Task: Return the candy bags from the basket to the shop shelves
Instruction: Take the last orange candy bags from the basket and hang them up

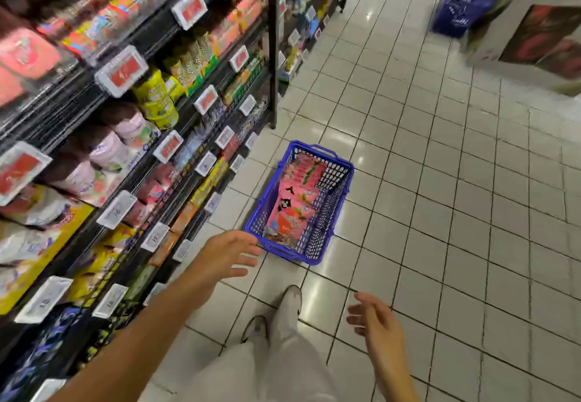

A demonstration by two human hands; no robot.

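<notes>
Hands, left hand (229,252) and right hand (375,318), hang loose-fingered near basket (330,213); labels blurred.

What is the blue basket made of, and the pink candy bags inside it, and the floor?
The blue basket looks like moulded plastic: its walls are a stiff grid of holes. The pink candy bags seem to be thin printed plastic film, slightly crinkled and shiny. The floor looks like glazed ceramic tile: pale squares with dark grout lines, reflecting the lights.
</notes>
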